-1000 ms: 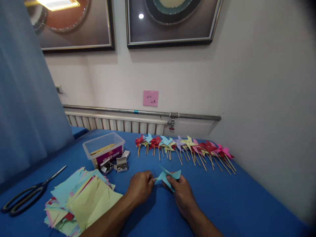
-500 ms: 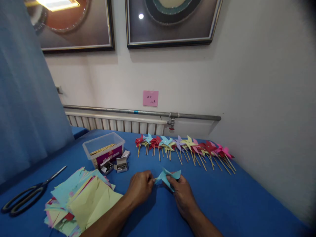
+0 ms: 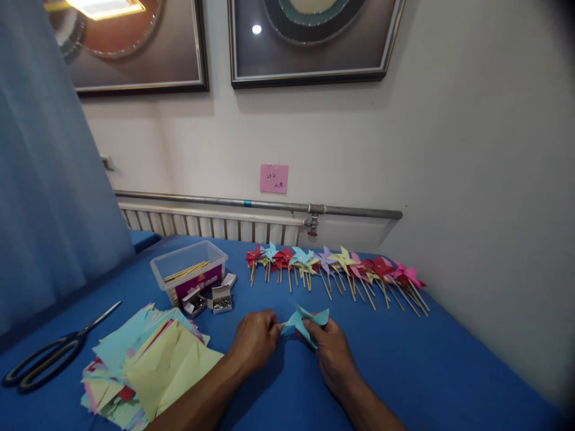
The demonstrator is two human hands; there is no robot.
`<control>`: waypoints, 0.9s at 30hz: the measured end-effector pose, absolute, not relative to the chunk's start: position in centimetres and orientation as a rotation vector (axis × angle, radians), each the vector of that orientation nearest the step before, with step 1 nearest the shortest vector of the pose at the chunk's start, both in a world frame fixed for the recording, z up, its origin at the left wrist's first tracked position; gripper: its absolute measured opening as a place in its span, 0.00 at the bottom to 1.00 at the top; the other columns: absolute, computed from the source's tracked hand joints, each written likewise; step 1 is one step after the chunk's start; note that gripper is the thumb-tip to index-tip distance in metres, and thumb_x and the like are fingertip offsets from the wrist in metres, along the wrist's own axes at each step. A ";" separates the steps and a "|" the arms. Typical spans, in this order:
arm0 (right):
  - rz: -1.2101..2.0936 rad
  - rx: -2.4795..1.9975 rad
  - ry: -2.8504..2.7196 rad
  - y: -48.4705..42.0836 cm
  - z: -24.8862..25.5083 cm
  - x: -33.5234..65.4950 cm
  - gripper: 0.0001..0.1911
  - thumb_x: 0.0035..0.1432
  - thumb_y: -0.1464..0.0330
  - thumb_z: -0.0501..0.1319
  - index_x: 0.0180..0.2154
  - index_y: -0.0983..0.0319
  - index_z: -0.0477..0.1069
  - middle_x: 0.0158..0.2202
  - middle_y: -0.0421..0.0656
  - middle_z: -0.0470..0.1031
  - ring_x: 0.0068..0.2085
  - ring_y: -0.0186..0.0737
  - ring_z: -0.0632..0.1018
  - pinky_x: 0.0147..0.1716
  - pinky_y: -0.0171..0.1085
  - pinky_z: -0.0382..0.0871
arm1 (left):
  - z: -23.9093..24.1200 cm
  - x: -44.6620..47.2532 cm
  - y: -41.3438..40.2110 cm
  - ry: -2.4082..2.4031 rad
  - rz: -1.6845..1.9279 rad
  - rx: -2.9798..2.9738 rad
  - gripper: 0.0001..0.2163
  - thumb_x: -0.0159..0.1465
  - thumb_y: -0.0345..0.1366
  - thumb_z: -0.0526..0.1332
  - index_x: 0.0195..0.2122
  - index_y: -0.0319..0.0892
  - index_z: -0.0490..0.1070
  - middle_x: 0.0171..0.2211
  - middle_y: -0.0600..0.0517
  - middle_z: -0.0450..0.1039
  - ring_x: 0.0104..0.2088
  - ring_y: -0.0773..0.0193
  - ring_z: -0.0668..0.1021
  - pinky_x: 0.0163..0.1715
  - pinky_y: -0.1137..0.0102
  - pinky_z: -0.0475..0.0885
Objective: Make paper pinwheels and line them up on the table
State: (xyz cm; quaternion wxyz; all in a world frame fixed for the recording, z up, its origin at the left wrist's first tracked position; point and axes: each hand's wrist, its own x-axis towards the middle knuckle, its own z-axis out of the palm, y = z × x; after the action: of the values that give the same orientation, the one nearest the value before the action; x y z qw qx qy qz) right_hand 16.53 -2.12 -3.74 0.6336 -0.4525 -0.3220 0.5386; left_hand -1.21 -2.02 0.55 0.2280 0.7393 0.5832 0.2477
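Observation:
Between my hands, over the blue-covered table [image 3: 404, 371], is a light blue paper pinwheel [image 3: 297, 322]. My right hand [image 3: 335, 353] pinches its paper blades, thumb on the near side. At the pinwheel's left, my left hand [image 3: 257, 336] is closed on a thin, pale stick [image 3: 283, 324]. Most of that stick is hidden in the fist. I cannot make out a pin at the pinwheel's centre. A pile of coloured paper sheets [image 3: 171, 365], pale yellow on top, lies beside my left forearm.
Finished pinwheels on sticks [image 3: 344, 260] lie in a row at the back. Left of them stand a clear plastic box [image 3: 188, 257] of sticks and small open boxes [image 3: 221, 299] of metal pins. Black-handled scissors [image 3: 58, 353] lie far left. A wall with a pipe [image 3: 359, 212] bounds the table.
The pinwheel has turned slightly in my fingers, its upper-left blade tip shifting a little left and up. Both hands keep their grip in nearly the same place.

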 end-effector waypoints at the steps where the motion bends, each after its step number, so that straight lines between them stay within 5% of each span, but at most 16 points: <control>1: 1.227 -1.039 -0.741 -2.1 -3.8 16.6 0.17 0.40 0.62 0.76 0.33 0.61 0.78 0.27 0.38 0.79 0.30 0.40 0.77 0.34 0.37 0.71 | 0.6 -1.2 -2.0 1.603 0.681 2.039 0.08 0.64 0.37 0.57 0.31 0.42 0.74 0.29 0.50 0.78 0.32 0.63 0.76 0.30 0.70 0.56; 27: 1.185 -1.074 -0.763 -2.0 -3.4 16.3 0.17 0.39 0.61 0.73 0.32 0.61 0.75 0.25 0.38 0.78 0.28 0.41 0.77 0.34 0.37 0.71 | 0.6 -0.7 -2.5 1.657 0.662 2.079 0.08 0.65 0.37 0.57 0.33 0.43 0.74 0.29 0.52 0.77 0.31 0.64 0.76 0.29 0.70 0.56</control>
State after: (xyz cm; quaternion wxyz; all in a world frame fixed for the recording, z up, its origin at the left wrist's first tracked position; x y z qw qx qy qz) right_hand 16.35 -2.01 -3.40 0.6327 -0.4693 -0.3334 0.5180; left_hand -0.70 -2.54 0.61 0.1996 0.7436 0.5927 0.2367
